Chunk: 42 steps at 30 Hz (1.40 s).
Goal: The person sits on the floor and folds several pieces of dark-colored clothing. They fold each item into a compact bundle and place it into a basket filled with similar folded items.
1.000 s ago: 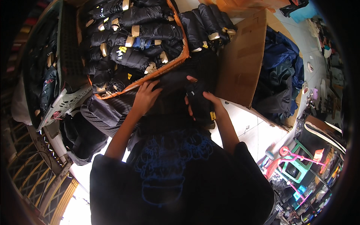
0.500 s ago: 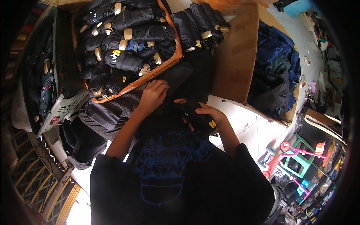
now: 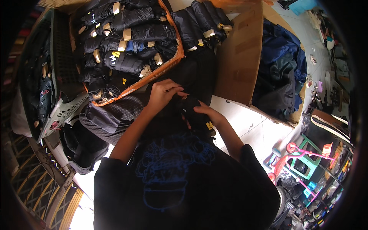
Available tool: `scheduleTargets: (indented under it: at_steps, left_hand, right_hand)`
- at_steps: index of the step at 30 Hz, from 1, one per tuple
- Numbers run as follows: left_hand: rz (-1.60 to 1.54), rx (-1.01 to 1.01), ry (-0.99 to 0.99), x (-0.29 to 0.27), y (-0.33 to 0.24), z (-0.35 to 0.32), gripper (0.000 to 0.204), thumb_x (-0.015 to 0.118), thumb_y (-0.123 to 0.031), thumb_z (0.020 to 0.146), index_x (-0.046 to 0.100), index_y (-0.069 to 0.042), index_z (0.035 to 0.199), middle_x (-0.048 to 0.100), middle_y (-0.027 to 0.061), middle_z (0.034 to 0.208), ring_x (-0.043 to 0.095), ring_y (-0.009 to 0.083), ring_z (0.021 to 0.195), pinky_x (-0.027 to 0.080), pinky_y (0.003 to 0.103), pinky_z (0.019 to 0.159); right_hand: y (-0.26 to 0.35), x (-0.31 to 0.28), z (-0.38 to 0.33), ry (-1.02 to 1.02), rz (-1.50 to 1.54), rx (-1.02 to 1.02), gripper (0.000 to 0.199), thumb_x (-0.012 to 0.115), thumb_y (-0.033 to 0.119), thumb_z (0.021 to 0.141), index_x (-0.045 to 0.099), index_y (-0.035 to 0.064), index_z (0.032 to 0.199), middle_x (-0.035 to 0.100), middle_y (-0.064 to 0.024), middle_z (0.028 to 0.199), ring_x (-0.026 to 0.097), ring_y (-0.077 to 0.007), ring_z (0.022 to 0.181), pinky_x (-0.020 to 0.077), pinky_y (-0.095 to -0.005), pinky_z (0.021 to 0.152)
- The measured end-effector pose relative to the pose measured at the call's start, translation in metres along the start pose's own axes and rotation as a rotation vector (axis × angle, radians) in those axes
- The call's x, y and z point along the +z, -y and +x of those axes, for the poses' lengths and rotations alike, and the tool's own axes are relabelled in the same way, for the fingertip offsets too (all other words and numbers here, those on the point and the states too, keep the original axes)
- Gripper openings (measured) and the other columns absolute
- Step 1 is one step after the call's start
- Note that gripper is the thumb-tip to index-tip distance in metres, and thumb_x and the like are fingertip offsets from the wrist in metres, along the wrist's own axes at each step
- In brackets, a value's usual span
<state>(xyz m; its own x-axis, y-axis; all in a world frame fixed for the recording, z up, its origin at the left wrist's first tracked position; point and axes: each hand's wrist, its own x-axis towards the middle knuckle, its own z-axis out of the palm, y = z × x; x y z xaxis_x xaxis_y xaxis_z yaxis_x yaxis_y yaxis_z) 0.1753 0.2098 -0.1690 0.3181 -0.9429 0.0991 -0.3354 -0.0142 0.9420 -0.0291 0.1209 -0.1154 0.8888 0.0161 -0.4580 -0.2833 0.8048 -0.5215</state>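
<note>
My right hand (image 3: 209,112) is wrapped round a rolled black fabric bundle (image 3: 196,117), with a yellow mark (image 3: 209,125) near its lower end. The thumb lies along its upper side, and some fingertips show at its left side. My left hand (image 3: 164,92) is closed in a pinch just left of the bundle's far end, close to a fingertip of the right hand. What it pinches, if anything, is too dark and small to make out. Dark cloth beneath both hands blends with the bundle and hides its outline.
An orange-rimmed container (image 3: 151,76) full of similar black rolls with pale ends stands ahead. More rolls (image 3: 199,23) lie beyond. At right is a cardboard box (image 3: 239,61) with dark blue and black cloth (image 3: 280,57); at left, a dark crate (image 3: 63,50). A pink scooter (image 3: 285,161) stands lower right.
My left hand has moved right and its fingers have drawn into a pinch near the bundle's far end. My right hand has shifted slightly left and away from me with the bundle.
</note>
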Motion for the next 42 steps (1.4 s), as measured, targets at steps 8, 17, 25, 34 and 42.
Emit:
scheduleTargets:
  at_steps: [8, 17, 25, 34, 42]
  left_hand:
    - [-0.316, -0.211, -0.223, 0.002, -0.028, -0.016, 0.012, 0.07, -0.008, 0.089, 0.072, 0.004, 0.087, 0.068, 0.0052, 0.082, 0.063, 0.0106, 0.071, 0.049, 0.025, 0.062]
    - [-0.44, -0.177, -0.139, 0.011, -0.034, -0.03, 0.002, 0.071, -0.001, 0.087, 0.072, 0.001, 0.086, 0.065, 0.0033, 0.086, 0.06, 0.0095, 0.078, 0.046, 0.024, 0.067]
    - [-0.35, -0.178, -0.161, 0.01, -0.051, -0.034, 0.002, 0.07, -0.001, 0.087, 0.071, 0.001, 0.087, 0.064, 0.0039, 0.087, 0.062, 0.0115, 0.081, 0.048, 0.025, 0.071]
    - [0.078, -0.075, -0.317, 0.019, -0.065, -0.043, 0.007, 0.072, 0.002, 0.082, 0.072, 0.0, 0.089, 0.063, 0.0062, 0.082, 0.064, 0.0168, 0.074, 0.05, 0.028, 0.065]
    - [0.383, 0.278, -0.398, 0.016, -0.052, -0.044, 0.015, 0.077, 0.001, 0.076, 0.071, -0.002, 0.09, 0.061, 0.004, 0.079, 0.062, 0.0188, 0.068, 0.048, 0.031, 0.058]
  right_hand:
    - [0.014, 0.018, -0.01, -0.021, -0.004, -0.192, 0.081, 0.063, 0.038, 0.088, 0.024, 0.0137, 0.155, 0.061, -0.0145, 0.1, 0.067, -0.0238, 0.077, 0.0546, -0.0317, 0.07]
    - [0.018, 0.028, -0.028, 0.038, -0.145, -0.059, 0.078, 0.066, 0.027, 0.089, 0.026, 0.0081, 0.154, 0.058, -0.0094, 0.112, 0.065, -0.0196, 0.083, 0.0526, -0.0305, 0.077]
    - [0.017, 0.021, -0.038, 0.004, -0.19, -0.14, 0.075, 0.064, 0.026, 0.09, 0.028, 0.0085, 0.153, 0.057, -0.0099, 0.119, 0.065, -0.0183, 0.086, 0.0535, -0.0298, 0.078]
    - [0.021, 0.02, -0.025, -0.059, -0.946, -0.354, 0.077, 0.069, 0.018, 0.085, 0.033, 0.0111, 0.153, 0.057, -0.0141, 0.126, 0.067, -0.0185, 0.086, 0.0547, -0.0324, 0.081]
    - [0.031, 0.044, -0.027, -0.133, -0.587, -0.027, 0.077, 0.069, 0.016, 0.086, 0.031, 0.011, 0.154, 0.059, -0.0163, 0.128, 0.065, -0.0227, 0.1, 0.0475, -0.0357, 0.096]
